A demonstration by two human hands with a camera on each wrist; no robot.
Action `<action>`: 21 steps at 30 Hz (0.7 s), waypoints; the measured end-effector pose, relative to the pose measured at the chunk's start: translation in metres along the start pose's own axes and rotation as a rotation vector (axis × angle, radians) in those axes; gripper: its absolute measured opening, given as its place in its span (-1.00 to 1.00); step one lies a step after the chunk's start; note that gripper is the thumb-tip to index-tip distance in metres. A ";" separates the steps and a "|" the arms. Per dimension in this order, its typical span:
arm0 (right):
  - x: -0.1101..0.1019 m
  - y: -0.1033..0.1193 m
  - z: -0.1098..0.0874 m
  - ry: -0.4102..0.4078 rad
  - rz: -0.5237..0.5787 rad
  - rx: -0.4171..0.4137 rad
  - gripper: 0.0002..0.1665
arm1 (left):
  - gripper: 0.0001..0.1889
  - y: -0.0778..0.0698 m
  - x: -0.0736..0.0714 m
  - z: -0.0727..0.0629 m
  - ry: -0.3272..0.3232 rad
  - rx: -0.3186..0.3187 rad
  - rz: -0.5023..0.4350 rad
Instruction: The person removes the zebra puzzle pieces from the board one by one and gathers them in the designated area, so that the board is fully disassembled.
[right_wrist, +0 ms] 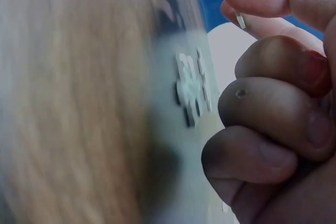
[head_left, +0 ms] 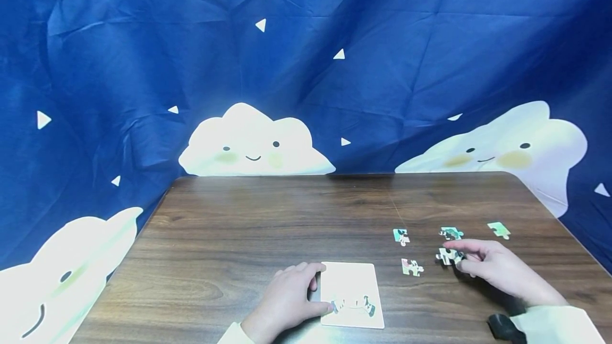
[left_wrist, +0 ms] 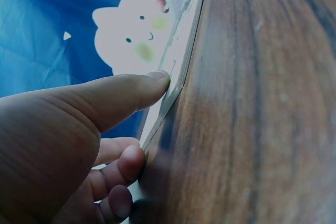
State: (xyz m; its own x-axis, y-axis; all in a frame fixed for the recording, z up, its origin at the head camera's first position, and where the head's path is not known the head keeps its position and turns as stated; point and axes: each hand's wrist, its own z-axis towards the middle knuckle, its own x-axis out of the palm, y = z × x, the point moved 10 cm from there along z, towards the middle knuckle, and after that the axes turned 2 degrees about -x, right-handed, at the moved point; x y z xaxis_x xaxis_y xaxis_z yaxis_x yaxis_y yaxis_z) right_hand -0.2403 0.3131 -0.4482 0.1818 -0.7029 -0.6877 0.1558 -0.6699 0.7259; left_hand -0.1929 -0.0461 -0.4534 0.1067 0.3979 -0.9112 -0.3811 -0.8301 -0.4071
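A white puzzle board [head_left: 351,280] lies near the front of the table, with dark and teal printed shapes along its lower part. My left hand [head_left: 294,296] rests at its left side. In the left wrist view the straight thumb [left_wrist: 142,90] presses on the board's face, while the other fingers sit bent by its edge. Over on the right, my right hand [head_left: 497,269] pinches a black-and-white puzzle piece [head_left: 447,256] between thumb and index finger. The right wrist view shows the pinched piece [right_wrist: 240,19] edge-on, the remaining fingers curled.
Loose puzzle pieces lie around the right hand: a teal one [head_left: 401,236], a pink-cornered one [head_left: 411,267], another teal one [head_left: 451,233] and a green one [head_left: 499,230]. They lie on the brown wooden table [head_left: 229,238]. A blue cloth [head_left: 296,84] with clouds hangs behind.
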 end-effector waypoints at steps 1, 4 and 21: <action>-0.001 -0.003 0.000 -0.002 -0.001 0.009 -0.49 | -0.28 0.000 0.000 0.000 -0.001 0.000 -0.002; -0.003 -0.008 -0.001 -0.004 -0.002 0.017 -0.49 | -0.28 0.000 0.000 0.000 -0.003 -0.001 -0.007; -0.022 -0.030 -0.007 -0.036 -0.101 0.042 -0.49 | -0.27 0.001 -0.001 0.000 -0.003 -0.010 0.009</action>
State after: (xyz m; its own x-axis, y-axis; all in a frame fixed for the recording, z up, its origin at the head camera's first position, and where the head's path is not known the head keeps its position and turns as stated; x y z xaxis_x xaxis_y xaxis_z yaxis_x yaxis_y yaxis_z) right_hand -0.2424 0.3499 -0.4547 0.1322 -0.6387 -0.7580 0.1305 -0.7468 0.6521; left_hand -0.1931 -0.0468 -0.4532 0.1003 0.3915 -0.9147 -0.3731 -0.8374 -0.3994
